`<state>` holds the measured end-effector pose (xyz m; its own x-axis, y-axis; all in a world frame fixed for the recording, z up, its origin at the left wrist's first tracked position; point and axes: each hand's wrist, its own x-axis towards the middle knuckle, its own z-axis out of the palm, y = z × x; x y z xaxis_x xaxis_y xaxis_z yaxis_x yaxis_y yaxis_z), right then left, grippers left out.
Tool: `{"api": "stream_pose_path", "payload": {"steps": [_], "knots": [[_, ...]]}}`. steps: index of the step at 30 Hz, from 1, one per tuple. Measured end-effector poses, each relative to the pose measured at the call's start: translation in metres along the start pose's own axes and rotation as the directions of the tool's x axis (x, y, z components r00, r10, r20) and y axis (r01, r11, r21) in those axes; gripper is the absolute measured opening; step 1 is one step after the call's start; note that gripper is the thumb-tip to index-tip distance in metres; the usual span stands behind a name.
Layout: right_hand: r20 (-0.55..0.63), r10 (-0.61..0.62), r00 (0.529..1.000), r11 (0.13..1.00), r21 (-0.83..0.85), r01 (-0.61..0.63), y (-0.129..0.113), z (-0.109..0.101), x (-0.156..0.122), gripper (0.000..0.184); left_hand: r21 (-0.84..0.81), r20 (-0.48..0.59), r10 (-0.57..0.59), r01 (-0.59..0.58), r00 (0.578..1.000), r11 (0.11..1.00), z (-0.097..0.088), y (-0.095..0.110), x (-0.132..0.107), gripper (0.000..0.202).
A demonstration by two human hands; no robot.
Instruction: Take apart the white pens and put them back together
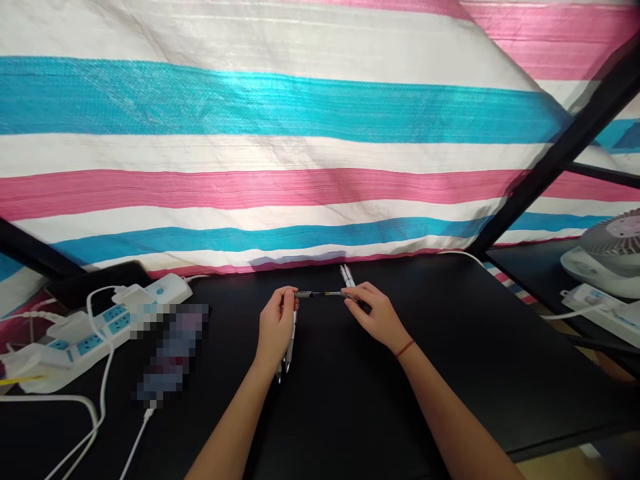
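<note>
My left hand (276, 327) and my right hand (376, 313) are both closed in pinches over a black table (450, 347). Between them stretches a thin dark pen refill or pen part (323, 294), held at each end. The left hand also grips white pens (287, 353) that point down toward me. Two more white pens (347, 275) stick up behind the right hand's fingers, and I cannot tell whether that hand holds them. A red string circles my right wrist.
White power strips (95, 327) with plugs and white cables (103, 400) lie at the left, beside a blurred-out object (170, 353). A striped pink, blue and white tarp (280, 133) hangs behind. At the right are a grey fan (613, 253) and another power strip (600, 310).
</note>
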<state>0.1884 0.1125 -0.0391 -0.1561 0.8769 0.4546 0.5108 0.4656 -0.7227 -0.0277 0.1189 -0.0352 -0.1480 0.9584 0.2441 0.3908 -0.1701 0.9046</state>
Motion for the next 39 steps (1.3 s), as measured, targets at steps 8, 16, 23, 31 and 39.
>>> {"api": "stream_pose_path", "payload": {"steps": [8,16,23,31,39], "knots": [[0.063,-0.089,0.994,0.993,-0.072,0.093,0.002,0.007,-0.004,0.026,0.033,0.139,0.040,-0.045,0.989,0.998,0.009,0.003,-0.007,0.029],[0.122,-0.131,0.984,0.969,-0.194,0.153,0.003,0.004,-0.003,0.027,-0.036,0.226,-0.034,0.043,0.974,0.998,0.013,-0.003,-0.007,0.032],[0.058,0.126,0.990,0.979,0.152,-0.134,-0.005,0.004,-0.001,0.016,-0.131,0.192,-0.069,0.095,0.979,0.987,0.017,-0.006,-0.007,0.032],[0.167,0.292,0.942,0.613,0.723,-0.319,-0.006,-0.001,0.003,0.013,-0.284,0.188,-0.135,0.186,0.973,0.941,0.026,-0.013,-0.007,0.036],[0.058,0.226,0.972,0.856,0.465,-0.227,-0.001,0.004,0.000,0.019,-0.331,0.146,-0.119,0.161,0.982,0.930,0.025,-0.012,-0.007,0.033]]}}
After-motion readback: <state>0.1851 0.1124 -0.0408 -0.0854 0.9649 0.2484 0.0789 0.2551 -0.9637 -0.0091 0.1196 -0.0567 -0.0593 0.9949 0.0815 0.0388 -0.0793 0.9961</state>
